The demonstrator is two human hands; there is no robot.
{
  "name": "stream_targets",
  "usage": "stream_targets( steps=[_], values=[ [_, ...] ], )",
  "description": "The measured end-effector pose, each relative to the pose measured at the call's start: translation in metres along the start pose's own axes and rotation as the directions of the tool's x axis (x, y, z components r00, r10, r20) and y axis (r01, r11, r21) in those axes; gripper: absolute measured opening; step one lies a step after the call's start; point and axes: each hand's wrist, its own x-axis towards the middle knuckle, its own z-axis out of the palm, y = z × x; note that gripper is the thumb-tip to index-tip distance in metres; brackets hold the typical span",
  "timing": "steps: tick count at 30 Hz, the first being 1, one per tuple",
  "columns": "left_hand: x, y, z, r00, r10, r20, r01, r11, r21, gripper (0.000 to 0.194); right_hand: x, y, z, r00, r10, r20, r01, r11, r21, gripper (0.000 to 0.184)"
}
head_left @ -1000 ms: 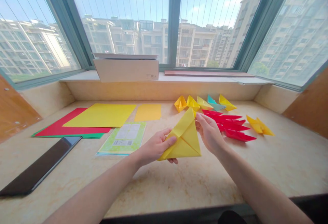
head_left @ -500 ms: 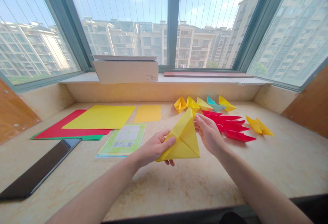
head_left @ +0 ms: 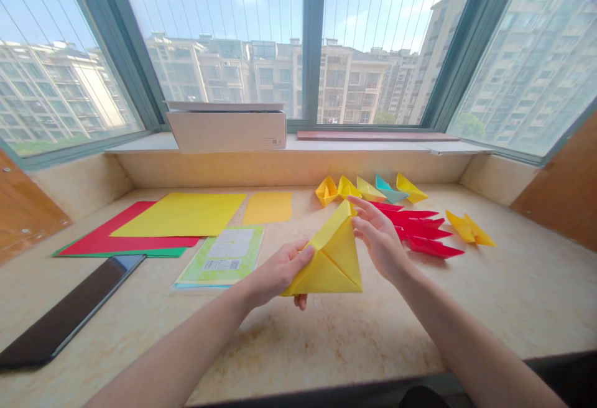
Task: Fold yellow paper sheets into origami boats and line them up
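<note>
A folded yellow paper triangle [head_left: 333,255] is held in the air over a marble ledge [head_left: 513,296], in front of the body. It is clasped at its left side by the left hand [head_left: 275,273], with the thumb laid on top. The right hand [head_left: 380,240] is raised against its upper right edge, though whether the paper is pinched there cannot be told.

Five paper boats [head_left: 370,190] are lined up beyond it, with a cluster of red paper boats [head_left: 420,227], uncountable through overlap, and one yellow paper boat [head_left: 469,229] to the right. Four coloured sheets [head_left: 177,214] lie to the left.
</note>
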Motion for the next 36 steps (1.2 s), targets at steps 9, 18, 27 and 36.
stream_targets(
  steps=[9, 18, 27, 36],
  values=[
    [0.0, -0.003, 0.0, 1.0, -0.03, -0.002, 0.03, 0.991, 0.133, 0.056, 0.001, -0.005, -0.002, 0.999, 0.01, 0.032, -0.006, 0.992, -0.123, 0.046],
    [0.002, -0.007, 0.003, 0.995, -0.069, -0.067, 0.084, 0.966, 0.245, 0.052, -0.003, 0.013, -0.002, 0.972, -0.16, -0.173, 0.106, 0.952, -0.288, 0.04],
    [0.002, -0.008, 0.007, 0.986, -0.089, -0.144, 0.131, 0.938, 0.32, 0.053, -0.005, 0.017, 0.001, 0.939, -0.294, -0.18, 0.182, 0.867, -0.464, 0.031],
    [0.002, -0.006, 0.005, 0.984, -0.076, -0.161, 0.13, 0.925, 0.358, 0.054, -0.006, 0.007, -0.013, 0.838, -0.492, 0.235, 0.408, 0.279, -0.869, 0.036]
  ],
)
